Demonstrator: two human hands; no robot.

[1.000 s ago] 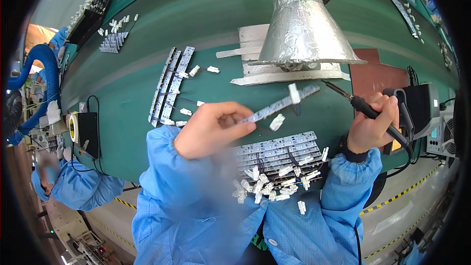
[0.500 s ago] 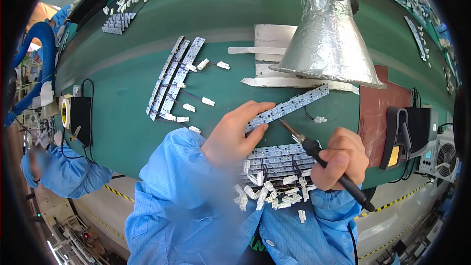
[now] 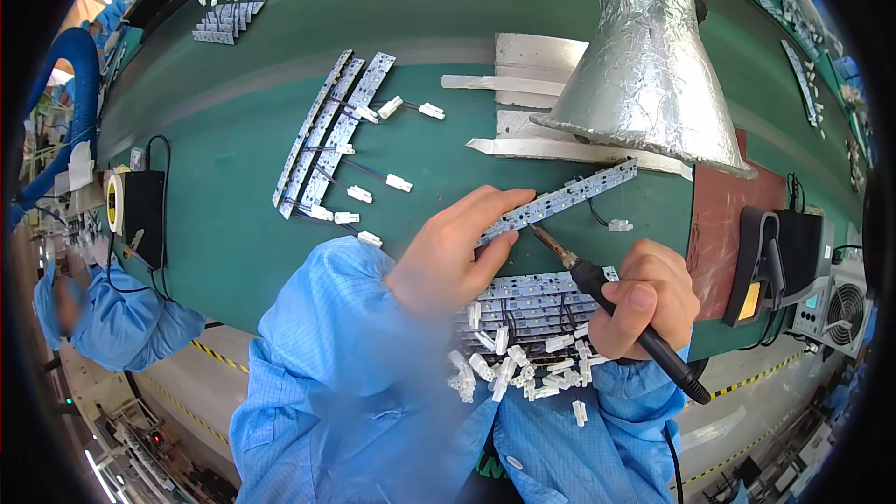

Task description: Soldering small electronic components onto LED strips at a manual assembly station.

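My left hand [image 3: 464, 247] pinches the near end of an LED circuit strip [image 3: 579, 194] between thumb and fingers, and the strip slants up to the right. My right hand [image 3: 648, 303] is closed round the black handle of a soldering iron [image 3: 597, 280]. The iron's tip points at the strip's lower edge, close to my left fingertips; whether it touches I cannot tell. A wired white connector [image 3: 620, 225] lies below the strip's far end. Between my forearms a stack of LED strips [image 3: 532, 291] lies with many white connectors [image 3: 504, 373] at its near side.
Left of centre lie 3 LED strips [image 3: 329, 135] with wired connectors. A foil-covered funnel hood [image 3: 644, 75] hangs above metal bars [image 3: 541, 65]. To the right are a reddish mat [image 3: 723, 224] and an iron stand [image 3: 754, 266]; a black box [image 3: 140, 215] stands left. A person's blue sleeve [image 3: 140, 317] shows there.
The view has shifted slightly. The iron's tip now sits closer to the strip's edge beside my left fingers. Both hands keep their holds.
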